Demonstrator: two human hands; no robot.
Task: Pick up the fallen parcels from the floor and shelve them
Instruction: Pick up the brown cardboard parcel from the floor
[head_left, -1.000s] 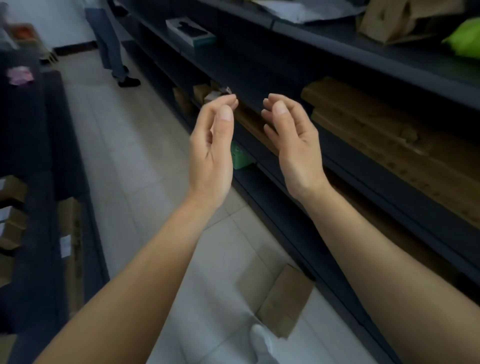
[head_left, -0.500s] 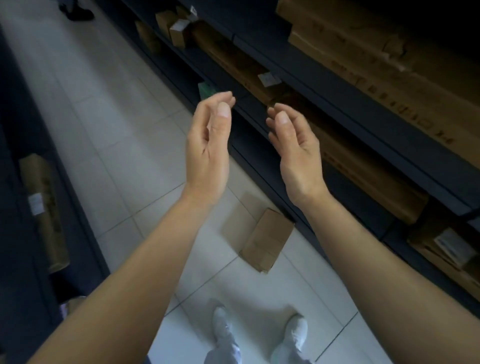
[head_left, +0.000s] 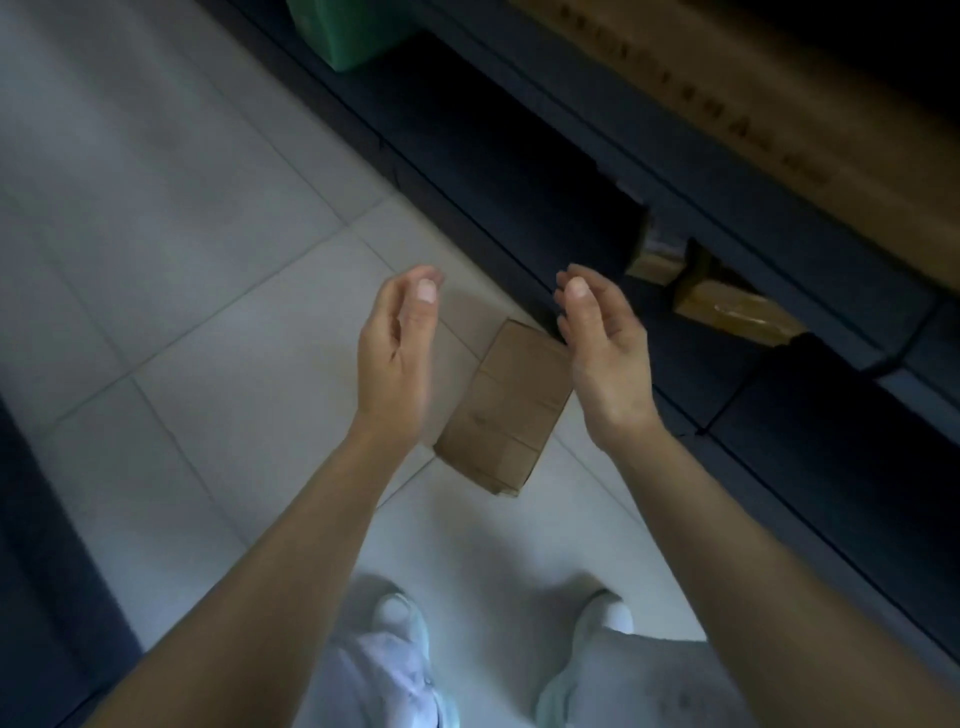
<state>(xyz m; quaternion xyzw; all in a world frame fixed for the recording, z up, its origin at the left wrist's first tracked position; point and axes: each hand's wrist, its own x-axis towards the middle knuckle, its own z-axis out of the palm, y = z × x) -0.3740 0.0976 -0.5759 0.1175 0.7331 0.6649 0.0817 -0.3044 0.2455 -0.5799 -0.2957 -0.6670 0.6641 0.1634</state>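
Note:
A brown cardboard parcel (head_left: 506, 410) lies flat on the white tiled floor, close to the foot of the dark shelving (head_left: 810, 447) on the right. My left hand (head_left: 397, 358) hovers above its left side, palm turned inward, fingers loosely curved and holding nothing. My right hand (head_left: 605, 348) hangs over its upper right corner, palm facing the left hand, also empty. Both hands are above the parcel and do not touch it. The hands hide part of the parcel's two long edges.
My two feet in white shoes (head_left: 400, 618) stand just behind the parcel. On the low shelf lie small brown boxes (head_left: 727, 306), a green box (head_left: 358, 31) farther back, and a long flat carton (head_left: 779, 104) one level up. A dark shelf unit (head_left: 47, 571) borders the left.
My view has tilted down from the shelves to the floor. The parcel now sits between my hands, which have dropped lower and spread slightly apart.

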